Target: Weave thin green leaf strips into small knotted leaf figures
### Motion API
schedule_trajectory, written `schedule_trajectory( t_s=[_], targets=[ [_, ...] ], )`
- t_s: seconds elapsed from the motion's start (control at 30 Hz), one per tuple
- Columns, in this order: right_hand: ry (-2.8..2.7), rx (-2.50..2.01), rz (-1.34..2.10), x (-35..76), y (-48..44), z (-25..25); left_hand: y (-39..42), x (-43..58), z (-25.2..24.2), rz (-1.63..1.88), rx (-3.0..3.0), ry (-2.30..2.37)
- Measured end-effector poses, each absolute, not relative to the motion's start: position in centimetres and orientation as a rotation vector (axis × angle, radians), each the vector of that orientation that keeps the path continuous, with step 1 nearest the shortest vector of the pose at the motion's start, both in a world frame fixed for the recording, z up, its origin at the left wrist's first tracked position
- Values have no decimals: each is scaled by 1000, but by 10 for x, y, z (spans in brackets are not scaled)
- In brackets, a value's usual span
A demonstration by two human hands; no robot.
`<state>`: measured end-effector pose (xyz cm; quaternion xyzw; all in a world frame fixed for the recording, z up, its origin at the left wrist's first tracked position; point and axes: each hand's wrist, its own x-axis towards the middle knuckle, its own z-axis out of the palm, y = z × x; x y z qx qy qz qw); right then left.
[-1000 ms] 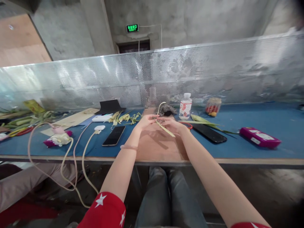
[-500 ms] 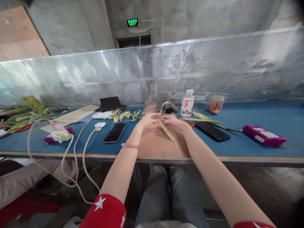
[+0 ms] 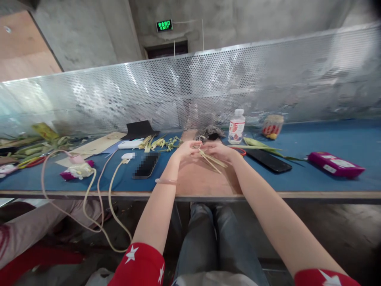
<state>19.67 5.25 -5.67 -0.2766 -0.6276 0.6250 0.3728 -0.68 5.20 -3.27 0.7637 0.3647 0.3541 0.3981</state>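
My left hand (image 3: 188,150) and my right hand (image 3: 219,151) meet above the tan board in the middle of the table, fingers closed on thin pale plant strips (image 3: 213,163). The loose strip ends slant down to the right beneath my right hand. Whatever the fingertips pinch at the join is too small to make out. Just beyond my hands lies a tangle of grey yarn (image 3: 210,132) with something dark in it. Close to my right wrist, a red ring-shaped handle (image 3: 242,151) shows partly.
Right of my hands are a black phone (image 3: 269,161), green leaves (image 3: 258,145), a white bottle (image 3: 237,127), a jar (image 3: 273,127) and a purple packet (image 3: 335,164). Leftward lie another phone (image 3: 146,166), dried plant pieces (image 3: 157,143) and cables (image 3: 110,194) hanging over the edge.
The strip ends have spread apart and reach further right. A pale loop that rose above my fingers is lower now. The camera view has shifted slightly.
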Motion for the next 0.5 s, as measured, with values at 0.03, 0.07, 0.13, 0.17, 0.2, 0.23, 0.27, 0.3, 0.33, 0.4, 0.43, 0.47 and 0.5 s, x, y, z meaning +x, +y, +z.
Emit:
schedule_trajectory(
  t_s=[0.03,0.07,0.13,0.17,0.2,0.23,0.27,0.3,0.33,0.4,0.43,0.47,0.5],
  targets=[
    [-1601,-709,1603,198,52,-56,50,-7,-31,893,1931,918],
    [-1594,-709,1604,199,51,-55,49,-6,-30,889,1927,912],
    [-1578,-699,1606,201,48,-53,46,-6,-29,884,1920,903],
    [-1568,-688,1606,202,47,-52,45,-5,-28,881,1916,898],
    [-1557,-673,1605,203,46,-51,45,-5,-28,878,1914,893],
    [-1545,-659,1604,204,46,-51,44,-5,-27,876,1911,889],
    [-1533,-645,1601,205,46,-51,44,-4,-27,874,1909,885],
    [-1520,-633,1599,205,47,-51,43,-4,-27,873,1907,881],
    [-1506,-621,1596,205,48,-51,43,-4,-26,870,1904,878],
    [-1479,-595,1590,205,51,-53,42,-3,-26,864,1899,873],
    [-1468,-580,1588,206,52,-53,42,-3,-26,861,1896,870],
    [-1460,-566,1588,206,52,-54,41,-3,-25,859,1892,867],
    [-1454,-554,1588,206,53,-54,41,-3,-25,859,1888,864]
  ],
)
